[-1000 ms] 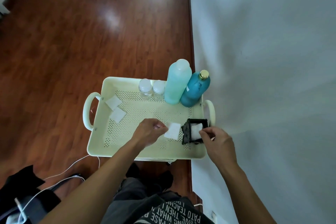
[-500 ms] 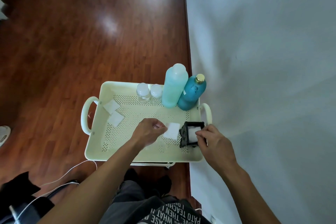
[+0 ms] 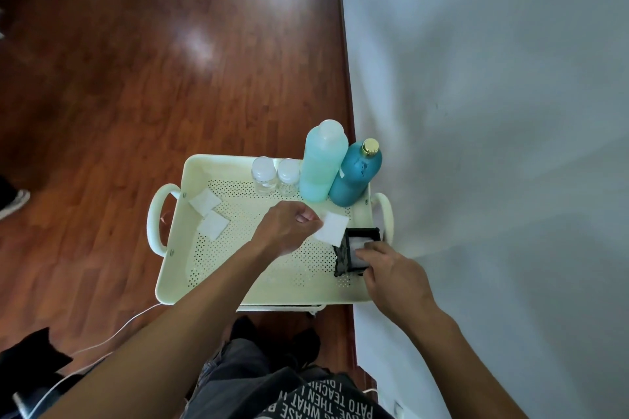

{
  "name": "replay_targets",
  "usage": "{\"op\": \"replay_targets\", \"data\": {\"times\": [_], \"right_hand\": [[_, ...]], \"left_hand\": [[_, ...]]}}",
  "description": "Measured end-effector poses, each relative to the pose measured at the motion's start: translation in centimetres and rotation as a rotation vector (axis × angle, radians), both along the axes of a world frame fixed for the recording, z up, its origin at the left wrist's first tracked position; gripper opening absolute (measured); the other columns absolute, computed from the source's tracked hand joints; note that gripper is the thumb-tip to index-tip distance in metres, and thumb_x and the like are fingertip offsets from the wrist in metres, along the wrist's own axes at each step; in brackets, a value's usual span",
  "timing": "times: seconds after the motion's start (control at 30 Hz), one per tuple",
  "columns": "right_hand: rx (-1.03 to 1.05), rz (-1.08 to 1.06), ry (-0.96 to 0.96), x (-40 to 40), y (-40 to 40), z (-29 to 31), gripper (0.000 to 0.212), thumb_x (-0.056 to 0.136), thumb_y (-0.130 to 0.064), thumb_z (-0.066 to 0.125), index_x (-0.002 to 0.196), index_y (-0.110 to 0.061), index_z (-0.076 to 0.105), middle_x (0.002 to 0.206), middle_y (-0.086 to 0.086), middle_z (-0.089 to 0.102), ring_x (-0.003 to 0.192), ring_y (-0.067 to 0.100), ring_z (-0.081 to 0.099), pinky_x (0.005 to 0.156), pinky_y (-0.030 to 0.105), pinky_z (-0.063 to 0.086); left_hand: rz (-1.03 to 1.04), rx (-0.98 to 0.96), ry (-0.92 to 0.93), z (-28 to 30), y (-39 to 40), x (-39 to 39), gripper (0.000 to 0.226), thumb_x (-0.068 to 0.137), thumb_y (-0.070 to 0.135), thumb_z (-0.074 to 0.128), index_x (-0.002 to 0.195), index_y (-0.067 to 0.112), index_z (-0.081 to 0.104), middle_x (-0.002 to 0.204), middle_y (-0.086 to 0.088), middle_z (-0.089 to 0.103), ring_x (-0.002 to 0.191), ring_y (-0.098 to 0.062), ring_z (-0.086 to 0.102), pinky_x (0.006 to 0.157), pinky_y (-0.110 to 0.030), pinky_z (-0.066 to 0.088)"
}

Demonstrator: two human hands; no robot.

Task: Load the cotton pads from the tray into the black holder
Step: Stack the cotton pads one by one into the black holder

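Observation:
A cream perforated tray point(image 3: 238, 289) holds the black holder point(image 3: 343, 257) at its right side, with white pads showing inside it. My left hand point(image 3: 289, 226) pinches a square white cotton pad point(image 3: 332, 228) just left of and above the holder's open top. My right hand point(image 3: 391, 270) grips the holder's near right side, with fingers over its rim. Two more cotton pads point(image 3: 209, 213) lie flat on the tray's left part.
Two small clear jars point(image 3: 274, 175), a pale green bottle point(image 3: 321, 161) and a teal bottle with a gold cap point(image 3: 355, 173) stand along the tray's far edge. A grey wall point(image 3: 493, 146) runs along the right. White cables point(image 3: 112, 337) lie on the wooden floor.
My left hand has carried the pad slightly right, up to the holder's edge. My right hand has slid further over the holder's rim. The camera has tilted, shifting the tray lower.

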State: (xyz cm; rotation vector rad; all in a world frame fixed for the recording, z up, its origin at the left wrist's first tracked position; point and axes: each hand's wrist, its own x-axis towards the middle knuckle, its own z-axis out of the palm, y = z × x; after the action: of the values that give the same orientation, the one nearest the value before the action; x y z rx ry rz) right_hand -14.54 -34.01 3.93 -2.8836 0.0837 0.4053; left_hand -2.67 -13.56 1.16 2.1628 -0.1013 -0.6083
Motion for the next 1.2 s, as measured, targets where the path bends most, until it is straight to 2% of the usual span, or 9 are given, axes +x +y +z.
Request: {"op": "replay_targets", "data": {"times": [0.1,0.17,0.27,0.33,0.43,0.6,0.87,1.07,1.2], "right_hand": [[-0.046,0.071,0.126,0.3,0.0,-0.3,0.039,0.094,-0.022,0.046,0.129,-0.035,0.058,0.144,-0.013,0.05,0.105,0.023,0.067,0.079,0.035,0.054],[-0.027,0.059,0.123,0.2,-0.2,-0.3,0.041,0.093,-0.021,0.047,0.13,-0.034,0.056,0.146,-0.012,0.049,0.106,0.024,0.066,0.079,0.035,0.053],[0.049,-0.009,0.03,-0.2,-0.7,0.2,0.043,0.091,-0.017,0.048,0.13,-0.029,0.06,0.14,-0.009,0.056,0.101,0.025,0.067,0.078,0.038,0.055],[0.101,-0.055,-0.04,-0.6,-1.1,0.8,0.043,0.09,-0.016,0.049,0.129,-0.026,0.063,0.136,-0.009,0.059,0.097,0.024,0.067,0.079,0.038,0.056],[0.156,-0.108,-0.106,-1.2,-1.7,1.6,0.04,0.09,-0.016,0.052,0.125,-0.026,0.067,0.128,-0.012,0.063,0.088,0.02,0.067,0.074,0.034,0.055],[0.186,-0.183,-0.117,-2.2,-2.8,2.2,0.037,0.09,-0.017,0.051,0.121,-0.027,0.068,0.121,-0.014,0.063,0.084,0.014,0.064,0.07,0.027,0.051],[0.217,-0.236,-0.091,-3.6,-3.3,1.9,0.034,0.092,-0.017,0.052,0.12,-0.028,0.068,0.121,-0.015,0.063,0.087,0.011,0.064,0.072,0.026,0.051],[0.245,-0.236,-0.082,-3.9,-3.2,1.7,0.034,0.092,-0.016,0.052,0.12,-0.027,0.068,0.121,-0.013,0.063,0.089,0.012,0.064,0.073,0.023,0.05],[0.261,-0.218,-0.086,-3.6,-3.0,1.5,0.034,0.091,-0.017,0.052,0.119,-0.026,0.069,0.121,-0.014,0.063,0.09,0.012,0.064,0.074,0.025,0.05]], "left_hand": [[-0.031,0.008,-0.021,0.8,-0.6,0.6,0.012,0.087,0.037,0.072,0.088,0.025,0.075,0.086,0.012,0.073,0.08,-0.002,0.066,0.063,-0.02,0.044],[-0.062,0.028,-0.028,1.2,-1.1,0.9,0.008,0.087,0.036,0.071,0.085,0.029,0.074,0.084,0.015,0.072,0.079,-0.002,0.066,0.061,-0.02,0.043],[-0.11,0.052,-0.033,1.6,-1.8,1.0,0.008,0.086,0.036,0.071,0.08,0.031,0.072,0.08,0.017,0.071,0.077,-0.003,0.066,0.061,-0.021,0.044],[-0.148,0.071,-0.044,1.8,-2.4,1.0,0.008,0.086,0.036,0.071,0.081,0.03,0.073,0.082,0.015,0.071,0.08,-0.007,0.068,0.066,-0.025,0.051],[-0.23,0.123,-0.076,2.5,-3.5,1.2,0.009,0.087,0.034,0.071,0.086,0.026,0.076,0.085,0.009,0.073,0.082,-0.013,0.069,0.076,-0.031,0.057],[-0.404,0.277,-0.139,3.7,-6.2,1.3,0.012,0.09,0.034,0.065,0.092,0.026,0.074,0.097,0.004,0.075,0.089,-0.02,0.069,0.081,-0.039,0.058],[-0.687,0.503,-0.494,4.2,-9.1,0.5,0.022,0.093,0.026,0.055,0.096,0.02,0.076,0.089,-0.001,0.075,0.078,-0.024,0.068,0.078,-0.036,0.056],[-0.826,0.578,-0.641,3.9,-9.6,-0.1,0.024,0.092,0.018,0.05,0.089,0.019,0.074,0.085,0.0,0.071,0.078,-0.023,0.064,0.079,-0.034,0.047],[-0.873,0.581,-0.705,3.6,-9.7,-0.4,0.026,0.095,0.019,0.048,0.093,0.021,0.074,0.087,0.003,0.068,0.081,-0.019,0.061,0.079,-0.033,0.044]]}}
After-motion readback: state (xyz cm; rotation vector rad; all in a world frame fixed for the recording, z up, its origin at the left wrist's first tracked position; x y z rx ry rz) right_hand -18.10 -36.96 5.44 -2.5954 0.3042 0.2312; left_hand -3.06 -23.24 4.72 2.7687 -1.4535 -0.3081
